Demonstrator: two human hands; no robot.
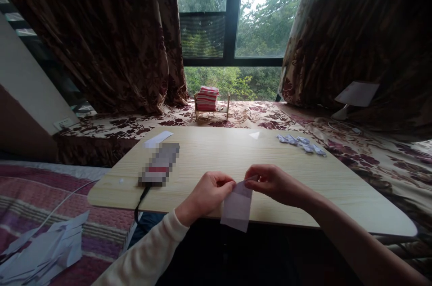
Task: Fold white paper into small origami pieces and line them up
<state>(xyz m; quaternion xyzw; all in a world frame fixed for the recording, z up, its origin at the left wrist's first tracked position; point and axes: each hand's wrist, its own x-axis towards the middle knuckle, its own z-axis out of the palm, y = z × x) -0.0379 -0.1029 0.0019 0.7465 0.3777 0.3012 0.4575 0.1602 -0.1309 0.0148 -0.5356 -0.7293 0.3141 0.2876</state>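
White paper point(237, 207) between fingers point(225, 190)

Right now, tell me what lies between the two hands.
In the head view, a paper strip hangs there, its upper end pinched by the left hand and the right hand.

A red-and-white striped stack point(207, 98) sits on a small pale stand point(222, 109) before a dark-framed glass window point(232, 20); a white-shaded lamp point(357, 93) stands near a brown floral curtain point(324, 52).
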